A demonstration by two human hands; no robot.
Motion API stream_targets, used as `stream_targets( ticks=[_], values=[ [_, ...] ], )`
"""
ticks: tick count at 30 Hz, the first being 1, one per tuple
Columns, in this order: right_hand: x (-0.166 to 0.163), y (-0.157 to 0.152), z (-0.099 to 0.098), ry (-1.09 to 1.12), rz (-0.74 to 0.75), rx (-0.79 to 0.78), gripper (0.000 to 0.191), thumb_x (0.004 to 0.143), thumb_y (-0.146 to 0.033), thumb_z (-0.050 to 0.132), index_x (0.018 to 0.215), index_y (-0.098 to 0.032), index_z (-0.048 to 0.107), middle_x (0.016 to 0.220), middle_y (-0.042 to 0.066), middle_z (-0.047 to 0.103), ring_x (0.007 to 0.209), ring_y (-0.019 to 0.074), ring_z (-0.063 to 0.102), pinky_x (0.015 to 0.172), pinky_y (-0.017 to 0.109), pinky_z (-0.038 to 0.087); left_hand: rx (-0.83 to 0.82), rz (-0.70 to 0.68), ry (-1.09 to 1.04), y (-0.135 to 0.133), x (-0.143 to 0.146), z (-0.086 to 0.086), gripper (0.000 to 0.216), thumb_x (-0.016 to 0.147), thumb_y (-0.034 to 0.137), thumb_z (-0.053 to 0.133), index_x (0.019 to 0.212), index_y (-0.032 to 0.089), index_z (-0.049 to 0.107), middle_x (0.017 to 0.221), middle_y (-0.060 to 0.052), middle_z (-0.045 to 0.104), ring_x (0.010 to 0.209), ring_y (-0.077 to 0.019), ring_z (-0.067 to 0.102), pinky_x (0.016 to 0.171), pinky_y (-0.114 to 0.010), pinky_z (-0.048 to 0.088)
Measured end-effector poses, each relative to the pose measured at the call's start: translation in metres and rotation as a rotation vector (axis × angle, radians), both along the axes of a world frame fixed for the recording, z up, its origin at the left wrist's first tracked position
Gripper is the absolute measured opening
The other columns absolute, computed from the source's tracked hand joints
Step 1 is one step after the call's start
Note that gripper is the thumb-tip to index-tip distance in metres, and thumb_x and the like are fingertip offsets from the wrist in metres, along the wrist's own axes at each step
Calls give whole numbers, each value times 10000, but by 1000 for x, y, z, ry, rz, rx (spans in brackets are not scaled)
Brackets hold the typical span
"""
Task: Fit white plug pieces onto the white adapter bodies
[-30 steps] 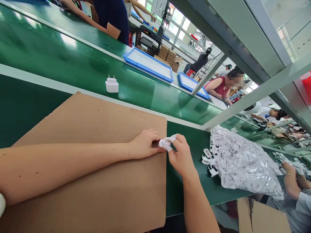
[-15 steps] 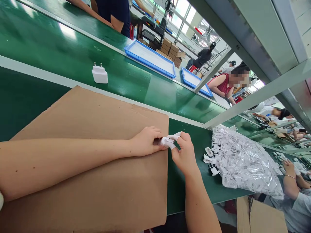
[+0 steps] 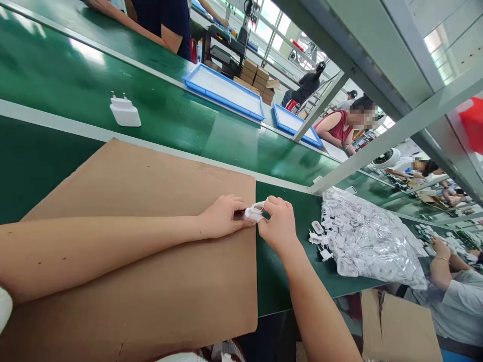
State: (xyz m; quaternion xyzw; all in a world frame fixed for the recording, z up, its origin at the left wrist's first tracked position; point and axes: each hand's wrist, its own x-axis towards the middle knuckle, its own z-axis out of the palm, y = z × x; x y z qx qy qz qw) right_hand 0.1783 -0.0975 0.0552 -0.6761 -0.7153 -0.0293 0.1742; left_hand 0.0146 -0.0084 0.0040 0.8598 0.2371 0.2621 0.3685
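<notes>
My left hand [image 3: 222,215] is closed over the right edge of the cardboard sheet [image 3: 181,281], its thumb and fingers pinching a small white plastic charger part [image 3: 252,214]. From the other side my right hand [image 3: 278,221] grips the same part, with white covers on its thumb and index fingertips. Fingers hide much of the part, so its exact shape is unclear. To the right of my right hand lies a clear plastic bag [image 3: 372,241] full of white charger housings, several of them loose at its open left end.
Beyond the cardboard, a white plug charger [image 3: 126,111] stands on the green conveyor belt [image 3: 169,115]. Blue trays [image 3: 226,93] line its far side. A slanted metal post [image 3: 377,128] rises at right. Co-workers sit across the belt and at right, near a cardboard box [image 3: 400,327].
The plug charger has travelled left along the belt, and another white piece now shows beside the post. Both hands still hold the part, which has turned slightly. The view has shifted a little.
</notes>
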Motion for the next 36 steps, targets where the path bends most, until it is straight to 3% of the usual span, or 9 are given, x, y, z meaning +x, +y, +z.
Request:
stream_targets(
  ticks=[5,10,15,18,20,24,27,31,36],
  values=[
    [2,-3,-17,198,-56,78,279,665,-61,538,853,-218,672,799,5,526,774,184,516,806,345,408,42,27,-7,-3,2,-2,301,841,496,681,860,197,712,835,-44,706,835,-226,598,757,-342,442],
    [0,-7,-26,172,-100,113,262,660,-62,541,837,-201,676,845,22,551,832,198,540,896,389,411,75,49,-12,-8,5,-5,283,856,471,656,852,192,701,826,-52,699,826,-227,603,757,-345,460],
    [3,-8,-37,292,-41,199,230,732,-117,550,899,-197,687,894,56,602,884,227,587,855,379,437,55,21,-92,-19,2,-2,344,837,363,683,1141,204,655,1006,-58,721,877,-217,636,822,-335,491],
    [6,-5,-52,374,27,291,200,823,-226,556,966,-217,696,882,55,628,871,236,596,843,386,447,142,25,13,-21,1,1,241,852,311,663,1064,196,676,948,-56,730,893,-225,638,839,-328,487],
    [10,-2,-60,425,22,374,291,853,-322,576,1108,-220,673,944,67,654,912,256,602,870,414,446,157,74,94,-15,4,4,195,815,315,711,976,206,695,903,-35,735,873,-212,650,811,-292,492],
    [17,0,-67,467,-127,462,508,873,-479,602,1297,-198,585,1050,104,670,993,300,598,919,474,428,114,296,172,21,6,17,186,806,317,717,974,236,713,956,-8,756,867,-179,677,797,-242,501],
    [17,-3,-66,453,-141,469,393,888,-430,593,1196,-188,634,1031,109,679,979,293,603,914,463,439,76,520,214,58,-3,33,259,858,290,629,1098,210,684,1106,-67,748,1001,-227,680,881,-293,497],
    [12,-3,-62,431,-177,423,288,881,-269,602,1156,-204,659,1025,85,677,1005,265,597,935,432,438,21,791,321,113,-21,50,366,872,271,541,1188,103,615,1190,-212,698,1121,-370,640,889,-426,483],
    [11,0,-55,460,-316,340,325,836,-211,655,1161,-198,666,1073,79,660,1055,266,580,984,445,423,-41,859,447,153,-33,52,523,853,386,503,1283,95,560,1265,-220,668,1156,-386,638,893,-433,493]
  ],
)
